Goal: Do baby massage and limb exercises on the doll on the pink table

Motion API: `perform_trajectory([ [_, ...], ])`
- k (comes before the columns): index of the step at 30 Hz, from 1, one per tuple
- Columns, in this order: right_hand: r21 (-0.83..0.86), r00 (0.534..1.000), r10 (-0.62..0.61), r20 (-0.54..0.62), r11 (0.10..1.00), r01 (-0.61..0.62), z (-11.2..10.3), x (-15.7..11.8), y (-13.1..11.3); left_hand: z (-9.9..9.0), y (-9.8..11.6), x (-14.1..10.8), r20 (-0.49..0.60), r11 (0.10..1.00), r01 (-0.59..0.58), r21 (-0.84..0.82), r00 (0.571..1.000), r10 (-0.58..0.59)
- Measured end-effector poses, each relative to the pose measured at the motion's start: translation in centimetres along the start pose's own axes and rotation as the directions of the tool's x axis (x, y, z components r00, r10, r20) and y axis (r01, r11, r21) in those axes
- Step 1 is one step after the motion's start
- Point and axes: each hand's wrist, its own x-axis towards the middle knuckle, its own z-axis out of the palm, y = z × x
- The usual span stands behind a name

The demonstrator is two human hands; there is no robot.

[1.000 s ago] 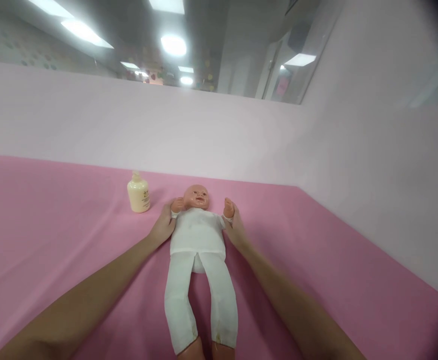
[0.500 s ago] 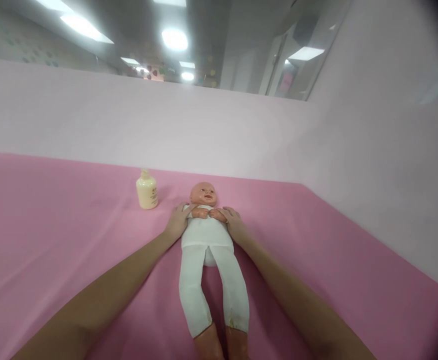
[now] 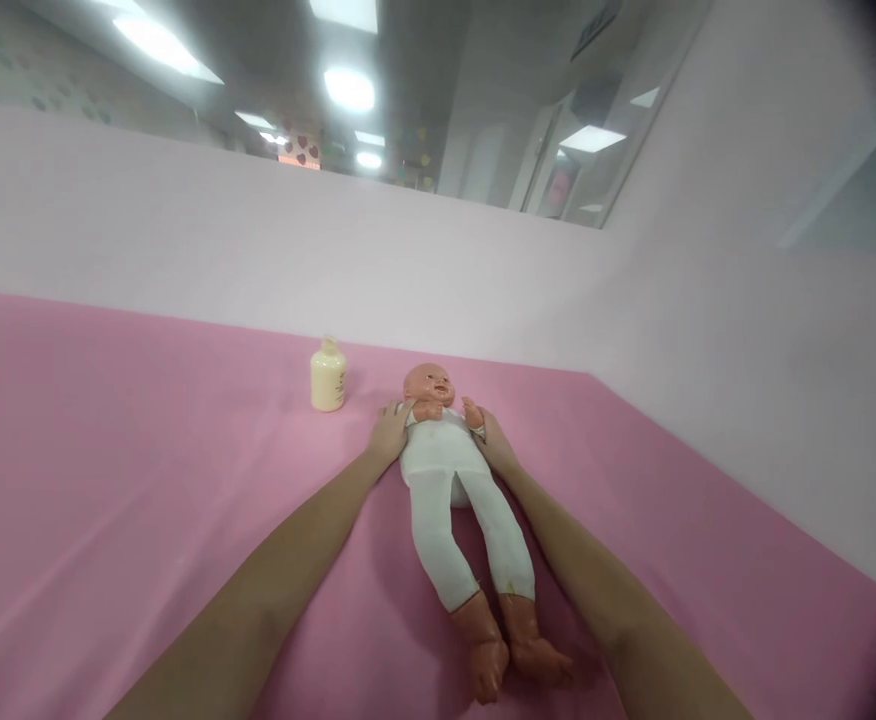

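A baby doll (image 3: 444,445) in a white suit lies face up on the pink sheet, its head at the far end and its bare feet towards me. My left hand (image 3: 390,432) grips the doll's side and upper arm at the left, with the thumb on top. On the other side my right hand (image 3: 496,443) is closed around the doll's other arm, its fingers partly hidden behind that arm. The doll's small hand there points up, apart from the one resting on its chest. A cream-coloured bottle (image 3: 328,378) stands upright left of the doll's head.
The pink sheet (image 3: 145,450) covers the surface and has some creases. A white wall (image 3: 258,240) rises behind it, with a glass pane (image 3: 453,110) above showing lights. Another pale wall (image 3: 723,350) borders the right side.
The doll's arm at the right has swung outward from the chest, with my right hand on it. My view has shifted, and the doll lies more slanted, its feet now fully visible.
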Motion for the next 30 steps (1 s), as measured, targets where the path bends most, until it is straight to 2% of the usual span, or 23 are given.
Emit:
perform_trajectory([
  [3, -0.048, 0.998, -0.016, -0.058, 0.999, 0.013, 0.0, -0.2, -0.4, -0.1, -0.2, 0.0, -0.032, 0.996, -0.009, -0.087, 0.999, 0.006],
  [8, -0.071, 0.955, 0.192, -0.226, 0.974, -0.213, -0.4, 0.1, 0.2, 0.2, -0.4, 0.1, -0.07, 0.979, 0.008, -0.205, 0.997, -0.023],
  [13, -0.029, 0.915, 0.299, -0.271, 0.948, -0.318, -0.4, 0.1, 0.1, 0.6, -1.1, 0.3, -0.173, 0.938, -0.006, -0.347, 0.983, -0.057],
  [19, -0.053, 0.961, 0.156, -0.23, 0.984, -0.173, -0.3, 0.1, 0.4, 1.2, -1.9, 0.7, -0.203, 0.899, 0.034, -0.436, 0.97, -0.134],
  [26, -0.078, 0.997, 0.001, -0.073, 0.997, -0.007, -0.5, 0.5, 2.1, 1.5, -2.3, 0.8, -0.223, 0.891, 0.013, -0.454, 0.966, -0.128],
  [28, -0.077, 0.999, 0.002, -0.044, 0.997, -0.005, -0.6, 0.4, 2.6, 1.2, -2.2, 0.9, -0.245, 0.908, 0.013, -0.42, 0.961, -0.127],
  [30, -0.066, 0.998, 0.055, -0.04, 0.996, -0.058, -0.9, 0.3, 3.1, 0.7, -2.1, 0.9, -0.263, 0.924, -0.01, -0.381, 0.96, -0.098],
])
